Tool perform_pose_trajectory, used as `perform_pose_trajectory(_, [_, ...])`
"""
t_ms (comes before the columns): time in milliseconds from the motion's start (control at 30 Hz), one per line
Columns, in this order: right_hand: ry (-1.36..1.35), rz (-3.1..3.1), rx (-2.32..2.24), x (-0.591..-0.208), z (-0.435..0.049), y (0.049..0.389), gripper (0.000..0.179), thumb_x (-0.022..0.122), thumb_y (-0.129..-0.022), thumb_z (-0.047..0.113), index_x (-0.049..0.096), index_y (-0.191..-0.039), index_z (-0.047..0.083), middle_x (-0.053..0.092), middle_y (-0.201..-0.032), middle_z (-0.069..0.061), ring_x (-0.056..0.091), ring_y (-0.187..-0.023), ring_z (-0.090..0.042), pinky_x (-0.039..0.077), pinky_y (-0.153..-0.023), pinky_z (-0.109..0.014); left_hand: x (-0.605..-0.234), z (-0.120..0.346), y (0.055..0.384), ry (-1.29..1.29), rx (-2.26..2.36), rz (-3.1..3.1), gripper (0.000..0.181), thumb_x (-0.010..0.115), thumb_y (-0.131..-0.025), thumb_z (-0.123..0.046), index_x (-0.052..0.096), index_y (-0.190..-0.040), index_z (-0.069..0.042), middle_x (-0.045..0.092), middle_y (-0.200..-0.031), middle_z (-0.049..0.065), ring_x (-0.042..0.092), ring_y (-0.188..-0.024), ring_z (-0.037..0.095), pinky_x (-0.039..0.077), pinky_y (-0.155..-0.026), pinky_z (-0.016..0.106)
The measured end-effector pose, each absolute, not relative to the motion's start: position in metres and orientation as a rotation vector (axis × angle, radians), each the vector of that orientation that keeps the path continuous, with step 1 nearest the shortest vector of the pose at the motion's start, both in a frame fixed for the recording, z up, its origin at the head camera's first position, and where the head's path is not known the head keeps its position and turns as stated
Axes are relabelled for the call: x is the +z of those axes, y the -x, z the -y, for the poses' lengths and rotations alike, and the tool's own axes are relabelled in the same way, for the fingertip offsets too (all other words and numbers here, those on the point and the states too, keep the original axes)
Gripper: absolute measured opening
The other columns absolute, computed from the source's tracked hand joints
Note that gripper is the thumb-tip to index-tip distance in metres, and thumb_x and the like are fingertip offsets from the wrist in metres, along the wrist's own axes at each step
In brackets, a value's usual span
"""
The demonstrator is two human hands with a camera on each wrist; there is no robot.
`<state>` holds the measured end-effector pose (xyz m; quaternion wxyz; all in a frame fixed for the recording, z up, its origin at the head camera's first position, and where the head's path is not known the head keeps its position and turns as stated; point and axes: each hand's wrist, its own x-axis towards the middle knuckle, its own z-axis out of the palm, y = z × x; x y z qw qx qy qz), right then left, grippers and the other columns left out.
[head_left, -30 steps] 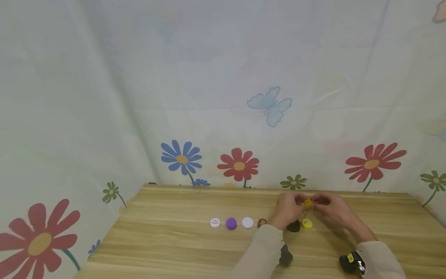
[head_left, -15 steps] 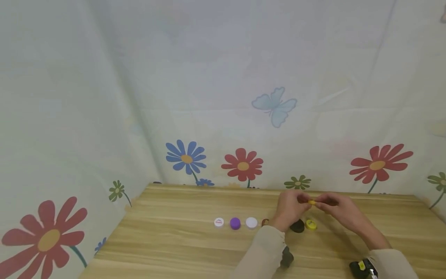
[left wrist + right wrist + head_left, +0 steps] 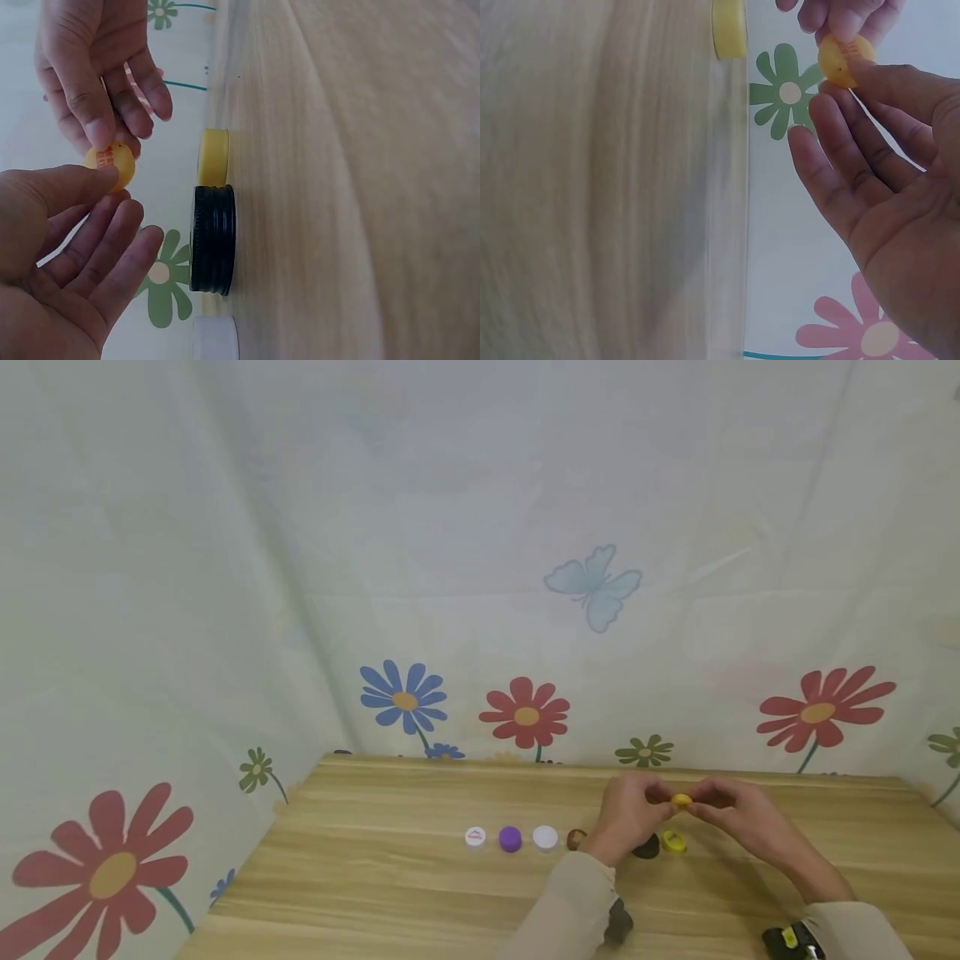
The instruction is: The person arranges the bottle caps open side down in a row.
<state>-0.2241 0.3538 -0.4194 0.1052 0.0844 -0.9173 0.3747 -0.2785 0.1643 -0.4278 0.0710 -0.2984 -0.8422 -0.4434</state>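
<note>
My left hand [image 3: 630,810] and right hand [image 3: 753,820] pinch a small yellow-orange bottle cap [image 3: 681,801] between thumbs and forefingers, raised above the table. Red print shows on the cap's round face [image 3: 110,161] in the left wrist view, partly covered by the thumb. The other fingers of the right hand [image 3: 907,195] extend loosely in the right wrist view. Just below the hands, a yellow cap [image 3: 674,842] lies on the table beside a black ridged lid [image 3: 213,240]. My left hand partly hides that black lid in the head view.
Leftward along the same row sit a brown cap [image 3: 576,839], a white cap [image 3: 545,838], a purple cap [image 3: 510,839] and a white cap with printing [image 3: 475,837]. Behind the wooden table [image 3: 390,893] hangs a flower-patterned cloth [image 3: 450,527].
The held cap has turned between my fingers, showing edge-on half a second ago and more of its face now. The view has shifted slightly; the caps on the table stay in their row.
</note>
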Motion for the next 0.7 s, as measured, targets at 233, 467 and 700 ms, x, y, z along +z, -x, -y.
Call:
perform_pose_trajectory(233, [-0.268, 2.684, 1.228, -0.418, -0.3551, 0.2231, 0.019, 0.069, -0.104, 0.009, 0.07, -0.116, -0.005, 0.074, -0.108, -0.011, 0.072, -0.096, -0.025, 0.059, -0.074, -0.028, -0.4273, -0.1627, 0.2771, 0.938, -1.37, 2.536, 0.017, 0.086, -0.088, -0.001, 0.081, -0.102, -0.01, 0.075, -0.085, -0.007, 0.059, -0.074, -0.008, 0.047, -0.068, 0.007])
perform_pose_trajectory(467, [-0.308, 2.676, 1.299, -0.4162, -0.3572, 0.2214, 0.021, 0.068, -0.104, 0.006, 0.067, -0.119, -0.009, 0.075, -0.106, -0.013, 0.073, -0.092, -0.025, 0.061, -0.075, -0.03, -0.4284, -0.1609, 0.2774, 1.012, -1.263, 2.567, 0.028, 0.086, -0.089, -0.006, 0.08, -0.114, -0.017, 0.076, -0.091, -0.01, 0.066, -0.08, -0.006, 0.047, -0.07, 0.007])
perform_pose_trajectory(700, [-0.356, 2.689, 1.327, -0.4138, -0.3588, 0.2197, 0.021, 0.068, -0.103, 0.005, 0.066, -0.119, -0.009, 0.074, -0.104, -0.012, 0.073, -0.09, -0.025, 0.062, -0.076, -0.034, -0.4287, -0.1618, 0.2767, 1.014, -1.131, 2.597, 0.027, 0.088, -0.089, -0.014, 0.081, -0.114, -0.021, 0.076, -0.092, -0.014, 0.063, -0.08, -0.01, 0.043, -0.069, 0.006])
